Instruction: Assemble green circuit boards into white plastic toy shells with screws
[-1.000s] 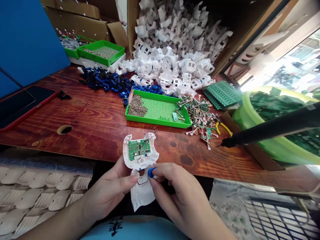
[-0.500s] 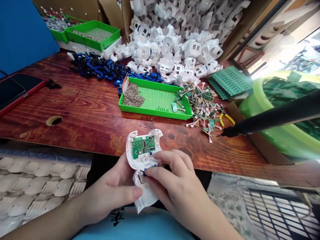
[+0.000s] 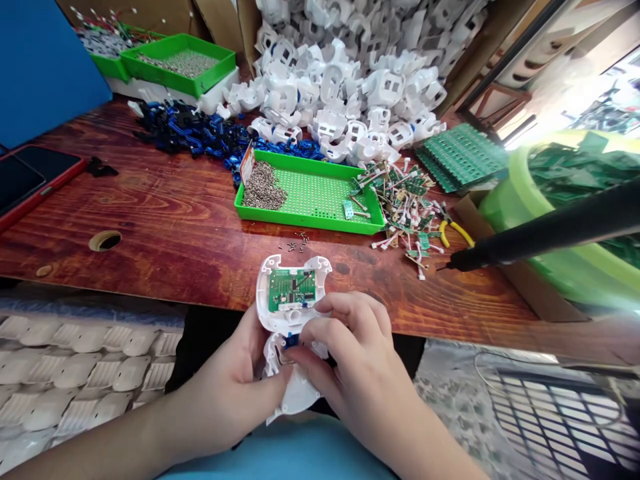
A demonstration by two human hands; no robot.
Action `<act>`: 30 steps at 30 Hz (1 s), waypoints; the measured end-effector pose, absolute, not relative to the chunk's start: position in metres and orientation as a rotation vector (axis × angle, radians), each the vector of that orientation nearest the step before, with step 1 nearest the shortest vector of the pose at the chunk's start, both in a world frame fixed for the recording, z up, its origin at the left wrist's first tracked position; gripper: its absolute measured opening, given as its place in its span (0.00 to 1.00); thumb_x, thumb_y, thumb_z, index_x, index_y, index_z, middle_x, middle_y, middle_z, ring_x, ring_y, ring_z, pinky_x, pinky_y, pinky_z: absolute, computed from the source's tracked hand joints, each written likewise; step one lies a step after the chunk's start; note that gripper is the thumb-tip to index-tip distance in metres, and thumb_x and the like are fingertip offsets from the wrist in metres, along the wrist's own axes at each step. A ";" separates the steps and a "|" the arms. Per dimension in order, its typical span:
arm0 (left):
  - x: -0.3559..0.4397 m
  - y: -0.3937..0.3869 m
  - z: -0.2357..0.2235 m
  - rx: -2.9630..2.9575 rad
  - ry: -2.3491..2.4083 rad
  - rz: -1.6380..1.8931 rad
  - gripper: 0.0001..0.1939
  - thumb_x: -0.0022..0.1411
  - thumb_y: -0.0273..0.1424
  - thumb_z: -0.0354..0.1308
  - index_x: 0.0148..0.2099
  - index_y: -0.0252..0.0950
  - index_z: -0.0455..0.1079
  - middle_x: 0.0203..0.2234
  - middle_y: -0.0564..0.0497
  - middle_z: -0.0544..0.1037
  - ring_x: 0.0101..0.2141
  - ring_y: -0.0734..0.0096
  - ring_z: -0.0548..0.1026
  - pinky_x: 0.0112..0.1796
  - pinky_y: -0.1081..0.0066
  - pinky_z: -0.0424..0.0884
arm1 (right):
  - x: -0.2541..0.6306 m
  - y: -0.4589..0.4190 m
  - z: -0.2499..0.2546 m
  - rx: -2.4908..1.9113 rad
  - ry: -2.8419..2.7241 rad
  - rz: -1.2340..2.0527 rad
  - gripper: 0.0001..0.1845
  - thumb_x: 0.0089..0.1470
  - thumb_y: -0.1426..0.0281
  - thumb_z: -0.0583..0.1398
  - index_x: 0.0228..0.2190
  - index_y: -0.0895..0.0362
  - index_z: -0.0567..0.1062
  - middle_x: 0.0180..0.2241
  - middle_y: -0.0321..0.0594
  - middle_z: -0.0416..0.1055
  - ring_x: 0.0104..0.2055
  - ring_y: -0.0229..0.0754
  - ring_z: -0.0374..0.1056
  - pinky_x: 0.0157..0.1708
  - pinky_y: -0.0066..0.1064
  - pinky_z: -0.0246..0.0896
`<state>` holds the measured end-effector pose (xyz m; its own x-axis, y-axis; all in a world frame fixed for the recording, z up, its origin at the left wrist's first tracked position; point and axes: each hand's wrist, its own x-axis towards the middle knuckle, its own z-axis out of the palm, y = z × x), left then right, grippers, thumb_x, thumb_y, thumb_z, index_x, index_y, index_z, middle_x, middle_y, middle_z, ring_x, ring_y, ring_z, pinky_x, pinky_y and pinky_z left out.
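My left hand (image 3: pixel 250 380) grips a white plastic housing from its left side, with the thumb on the lower part. The upper white shell (image 3: pixel 263 293) carries a green circuit board (image 3: pixel 293 289) facing up. Below it, a second white shell (image 3: pixel 300 393) lies close against the first. At the join between them, a blue wire (image 3: pixel 291 341) shows beside the fingertips of my right hand (image 3: pixel 350 347). The thumb and index finger of that hand are closed around the wire, though its middle is hidden by them.
Ahead are small screws (image 3: pixel 295 245) and a green tray (image 3: pixel 310 223) of screws. White shells (image 3: pixel 330 87), blue-black wires (image 3: pixel 185 127) and small wired boards (image 3: pixel 407 200) are heaped behind. Yellow-handled pliers (image 3: pixel 456 233) and a black pointed tool (image 3: pixel 500 250) are right; a phone (image 3: pixel 45 180) is left.
The housing has shifted slightly right, and its lower shell has tilted a little. My left thumb has moved up and right; my right fingers have shifted along the join.
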<state>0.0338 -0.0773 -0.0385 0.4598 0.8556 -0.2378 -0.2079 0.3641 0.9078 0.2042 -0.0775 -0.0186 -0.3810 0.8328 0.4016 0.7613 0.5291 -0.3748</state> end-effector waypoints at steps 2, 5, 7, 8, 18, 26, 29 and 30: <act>0.036 -0.079 -0.041 0.993 0.835 0.821 0.30 0.65 0.31 0.54 0.64 0.51 0.48 0.59 0.54 0.67 0.56 0.70 0.66 0.49 0.78 0.66 | 0.204 -0.079 -0.018 -1.296 -2.248 0.154 0.01 0.55 0.71 0.60 0.33 0.54 0.72 0.42 0.42 0.66 0.47 0.45 0.58 0.49 0.35 0.57; 0.036 -0.081 -0.044 1.077 0.876 0.839 0.28 0.66 0.30 0.53 0.64 0.49 0.48 0.59 0.53 0.65 0.56 0.70 0.66 0.52 0.76 0.64 | 0.202 -0.080 -0.018 -1.260 -2.261 0.141 0.03 0.56 0.73 0.59 0.32 0.54 0.73 0.43 0.41 0.66 0.47 0.44 0.58 0.51 0.34 0.55; 0.036 -0.081 -0.045 1.111 0.893 0.839 0.28 0.66 0.31 0.52 0.65 0.49 0.47 0.59 0.53 0.65 0.57 0.68 0.65 0.54 0.73 0.62 | 0.201 -0.080 -0.019 -1.260 -2.243 0.142 0.03 0.56 0.73 0.59 0.31 0.54 0.74 0.42 0.40 0.67 0.47 0.43 0.58 0.51 0.33 0.54; 0.035 -0.081 -0.045 1.124 0.894 0.837 0.29 0.66 0.31 0.52 0.65 0.49 0.46 0.60 0.52 0.64 0.57 0.68 0.64 0.55 0.72 0.62 | 0.200 -0.079 -0.019 -1.266 -2.228 0.147 0.03 0.56 0.73 0.60 0.32 0.54 0.73 0.42 0.40 0.67 0.47 0.43 0.58 0.51 0.33 0.55; 0.034 -0.078 -0.041 0.920 0.867 0.780 0.28 0.62 0.32 0.58 0.63 0.50 0.55 0.56 0.53 0.70 0.55 0.64 0.68 0.51 0.72 0.67 | 0.208 -0.079 -0.012 -1.259 -2.150 0.476 0.13 0.54 0.72 0.62 0.43 0.55 0.70 0.40 0.40 0.68 0.46 0.41 0.61 0.47 0.33 0.61; 0.035 -0.075 -0.037 0.773 0.954 0.753 0.22 0.59 0.33 0.62 0.55 0.44 0.63 0.51 0.51 0.76 0.46 0.65 0.75 0.43 0.74 0.72 | 0.217 -0.089 -0.020 -1.253 -1.912 0.572 0.17 0.55 0.75 0.59 0.47 0.54 0.66 0.46 0.42 0.65 0.49 0.38 0.63 0.49 0.30 0.61; 0.036 -0.075 -0.035 0.749 0.948 0.734 0.20 0.58 0.32 0.63 0.52 0.44 0.66 0.47 0.53 0.78 0.44 0.66 0.76 0.41 0.76 0.72 | 0.220 -0.091 -0.023 -1.275 -1.834 0.533 0.15 0.55 0.76 0.59 0.45 0.54 0.67 0.44 0.41 0.66 0.49 0.38 0.63 0.50 0.30 0.60; 0.036 -0.075 -0.034 0.728 0.947 0.723 0.20 0.57 0.32 0.63 0.52 0.44 0.67 0.45 0.53 0.79 0.43 0.66 0.76 0.39 0.75 0.72 | 0.222 -0.091 -0.024 -1.291 -1.815 0.504 0.14 0.55 0.76 0.58 0.44 0.53 0.68 0.44 0.41 0.66 0.49 0.38 0.64 0.50 0.30 0.60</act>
